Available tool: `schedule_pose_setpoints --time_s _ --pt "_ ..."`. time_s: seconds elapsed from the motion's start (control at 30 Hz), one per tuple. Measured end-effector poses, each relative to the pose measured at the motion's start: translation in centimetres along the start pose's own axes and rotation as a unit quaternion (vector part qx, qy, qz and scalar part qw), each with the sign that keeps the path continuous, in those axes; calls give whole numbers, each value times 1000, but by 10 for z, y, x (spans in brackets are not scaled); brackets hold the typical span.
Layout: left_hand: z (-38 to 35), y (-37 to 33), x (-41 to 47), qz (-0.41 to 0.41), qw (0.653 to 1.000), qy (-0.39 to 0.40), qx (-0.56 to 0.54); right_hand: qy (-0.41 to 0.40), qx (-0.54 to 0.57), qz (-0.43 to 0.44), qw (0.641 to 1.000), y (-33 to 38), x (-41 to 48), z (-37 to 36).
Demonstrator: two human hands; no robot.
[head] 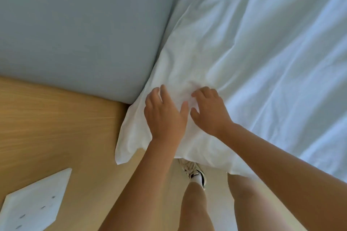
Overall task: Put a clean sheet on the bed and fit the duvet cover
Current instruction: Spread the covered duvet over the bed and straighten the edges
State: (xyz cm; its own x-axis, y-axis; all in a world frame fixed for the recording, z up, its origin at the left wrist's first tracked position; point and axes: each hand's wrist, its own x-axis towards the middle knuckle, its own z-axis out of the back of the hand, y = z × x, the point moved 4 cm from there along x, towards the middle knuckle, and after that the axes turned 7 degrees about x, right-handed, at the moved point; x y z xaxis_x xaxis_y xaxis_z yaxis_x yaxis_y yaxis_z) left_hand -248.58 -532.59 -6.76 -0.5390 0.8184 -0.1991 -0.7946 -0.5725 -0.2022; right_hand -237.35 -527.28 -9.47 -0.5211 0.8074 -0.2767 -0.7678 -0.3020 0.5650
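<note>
One white duvet cover (253,58) lay over bed (75,33) corner. Left hand (165,116) pressed flat, fingers straight. Right hand (210,112) gripped cover, fingers curled. One shoe (197,172), one white panel (37,204) on floor (47,127).

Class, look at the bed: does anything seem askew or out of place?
Yes. The white cover lies wrinkled and skewed; its corner droops off the bed over the wooden floor, bunched under the left hand and right hand.

The sheet (262,62) runs off the right edge and hides one shoe's (197,173) toe.
</note>
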Motion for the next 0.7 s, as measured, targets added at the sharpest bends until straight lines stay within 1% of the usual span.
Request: schedule_pose_setpoints --time_s 0.07,0.17,0.23,0.27,0.33,0.4,0.47,0.5,0.53,0.57,0.6,0.63,0.7 --pt "-2 -34 25 -13 1000 11 2 21 -64 2 998 -22 22 20" --pt "-24 -61 62 -4 996 70 50 57 -172 58 982 -48 52 38" --pt "-41 -71 73 1 993 90 76 65 -218 77 971 -63 69 48" --pt "-46 -73 75 6 994 80 72 68 -232 83 967 -69 77 54" --pt "-45 -75 76 9 999 29 40 75 -249 108 960 -75 90 65" --pt "-33 -75 68 -16 998 -45 -45 57 -240 144 958 -75 97 77" --pt "-14 -81 48 -58 980 -116 -149 25 -188 186 964 -74 97 89" --pt "-5 -87 38 -71 971 -119 -196 14 -170 208 963 -73 98 95" --pt "0 -95 33 -77 964 -93 -239 1 -165 231 959 -73 99 101" --pt "1 -104 33 -70 960 -42 -268 -10 -166 253 953 -74 101 107" --pt "-4 -112 36 -56 962 26 -266 -15 -174 267 948 -77 102 113" --pt "-10 -119 43 -38 969 87 -230 -1 -183 264 947 -84 104 120" --pt "-19 -124 64 -4 980 159 -122 72 -214 225 948 -104 107 128"
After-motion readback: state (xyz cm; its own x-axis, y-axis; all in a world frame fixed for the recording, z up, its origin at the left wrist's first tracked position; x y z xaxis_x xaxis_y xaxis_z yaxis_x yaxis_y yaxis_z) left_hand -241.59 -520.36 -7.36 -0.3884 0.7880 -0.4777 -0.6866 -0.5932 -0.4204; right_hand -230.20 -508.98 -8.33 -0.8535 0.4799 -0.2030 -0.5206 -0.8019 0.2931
